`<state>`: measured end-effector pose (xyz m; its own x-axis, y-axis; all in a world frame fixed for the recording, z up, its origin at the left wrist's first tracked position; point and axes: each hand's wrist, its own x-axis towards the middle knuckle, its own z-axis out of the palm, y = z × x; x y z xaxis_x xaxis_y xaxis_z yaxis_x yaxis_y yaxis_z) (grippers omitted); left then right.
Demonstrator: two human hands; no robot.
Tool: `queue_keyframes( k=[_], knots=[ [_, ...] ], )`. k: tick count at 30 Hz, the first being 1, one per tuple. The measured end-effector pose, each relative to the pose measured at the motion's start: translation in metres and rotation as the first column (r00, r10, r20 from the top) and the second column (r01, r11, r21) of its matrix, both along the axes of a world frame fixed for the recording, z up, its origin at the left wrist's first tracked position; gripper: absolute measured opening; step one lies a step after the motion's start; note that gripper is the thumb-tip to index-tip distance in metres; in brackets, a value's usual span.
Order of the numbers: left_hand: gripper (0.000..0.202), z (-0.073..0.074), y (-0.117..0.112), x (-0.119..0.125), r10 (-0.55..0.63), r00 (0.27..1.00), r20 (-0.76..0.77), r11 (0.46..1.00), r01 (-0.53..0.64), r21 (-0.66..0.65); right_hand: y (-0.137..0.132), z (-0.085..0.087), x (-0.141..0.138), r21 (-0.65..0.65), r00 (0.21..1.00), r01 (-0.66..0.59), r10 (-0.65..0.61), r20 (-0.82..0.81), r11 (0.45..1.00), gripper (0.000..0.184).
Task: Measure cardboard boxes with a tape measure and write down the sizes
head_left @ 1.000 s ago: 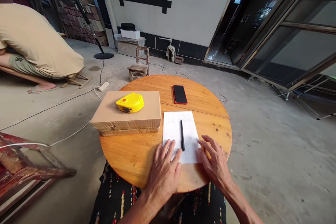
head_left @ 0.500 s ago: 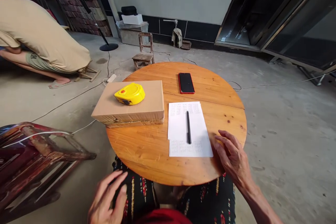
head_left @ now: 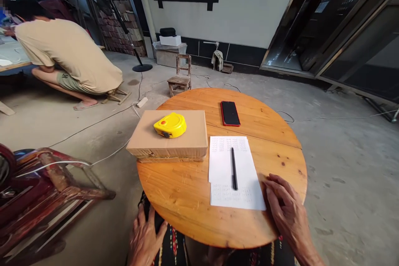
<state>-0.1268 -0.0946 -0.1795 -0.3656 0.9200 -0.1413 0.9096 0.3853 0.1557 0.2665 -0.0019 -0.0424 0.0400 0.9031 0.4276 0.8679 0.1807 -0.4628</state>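
Note:
My left hand (head_left: 146, 235) rests on my patterned trouser leg below the table edge, fingers spread and holding nothing. On the right side of the round wooden table (head_left: 174, 199), my right hand (head_left: 288, 205) lies loosely curled with nothing in it, beside the sheets of white paper (head_left: 222, 170). Rows of small handwriting show at the top and bottom of the paper. A black pen (head_left: 233, 170) lies lengthwise on it. To the left, a yellow tape measure (head_left: 174, 124) sits on a closed cardboard box (head_left: 143, 133). Farther back lies a black phone with a red case (head_left: 230, 114).
Worn wooden furniture (head_left: 62, 174) stands at the lower left, a white cable across it. A person in a tan shirt (head_left: 71, 54) crouches on a low stool behind. Beyond the table are a small wooden chair (head_left: 180, 80), a power strip (head_left: 142, 102) and a stand fan (head_left: 131, 45).
The view has tilted up and turned slightly left, so things sit lower and farther right. My left hand has settled onto my leg. My right hand stays beside the paper.

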Motion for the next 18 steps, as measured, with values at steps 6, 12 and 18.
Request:
queue_keyframes(
  k=[6,12,18],
  knots=[
    [0.059,0.003,-0.008,0.009,-0.015,0.997,0.073,0.995,0.007,0.099,0.003,-0.009,0.01,0.052,0.997,0.011,-0.015,0.069,0.999,0.031],
    [0.064,0.0,-0.046,-0.014,-0.063,0.91,0.41,0.98,-0.023,0.2,0.011,-0.015,0.015,0.042,0.991,0.023,-0.029,0.131,0.999,0.037],
    [0.055,0.003,-0.064,-0.042,0.155,0.81,0.565,0.954,-0.272,0.127,0.01,-0.012,0.012,0.029,0.991,0.052,-0.055,0.124,0.998,0.036]
  ],
)
